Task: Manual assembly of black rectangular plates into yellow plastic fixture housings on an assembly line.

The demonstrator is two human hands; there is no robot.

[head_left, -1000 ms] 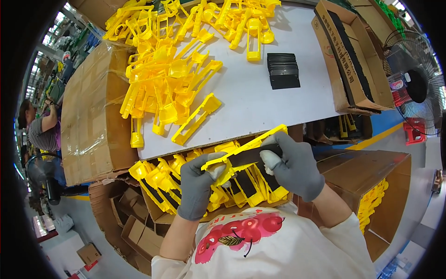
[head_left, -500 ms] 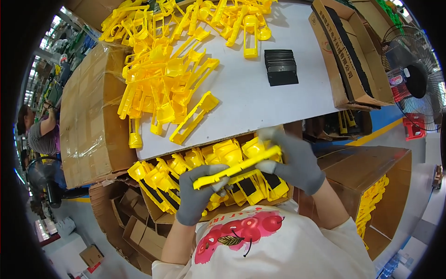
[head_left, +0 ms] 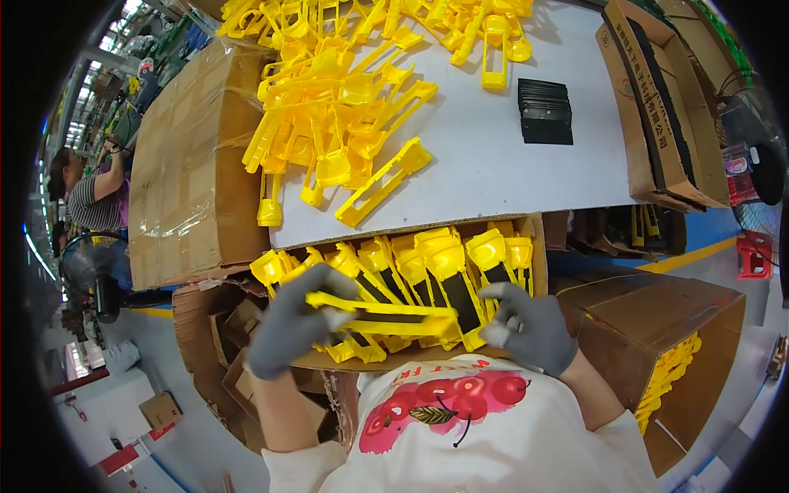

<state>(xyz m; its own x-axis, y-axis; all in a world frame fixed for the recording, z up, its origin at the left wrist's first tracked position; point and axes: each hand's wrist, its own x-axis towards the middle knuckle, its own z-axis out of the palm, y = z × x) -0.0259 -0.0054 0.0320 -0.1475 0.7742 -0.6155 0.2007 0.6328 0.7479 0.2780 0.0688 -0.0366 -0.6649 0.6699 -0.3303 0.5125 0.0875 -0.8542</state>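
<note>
Both my hands wear grey gloves. My left hand (head_left: 289,322) grips the left end of a long yellow plastic piece (head_left: 382,315), which lies level over an open cardboard box (head_left: 538,246) at the table's near edge. My right hand (head_left: 530,324) holds its right end with the fingertips. Inside the box stand several finished yellow pieces with black strips (head_left: 448,279), packed in a row. On the white table (head_left: 509,181) lies a big heap of bare yellow plastic pieces (head_left: 345,107), with a stack of black pads (head_left: 545,111) beside it.
A long carton of black strips (head_left: 657,107) sits at the table's right edge. A large taped carton (head_left: 193,164) stands left of the table, and another person (head_left: 90,193) works beyond it. An open brown box with yellow parts (head_left: 674,361) stands at my right. Flattened cardboard lies below left.
The yellow piece has come down from a tilt to level, lower and closer to my body over the box. My right hand slid to its right end.
</note>
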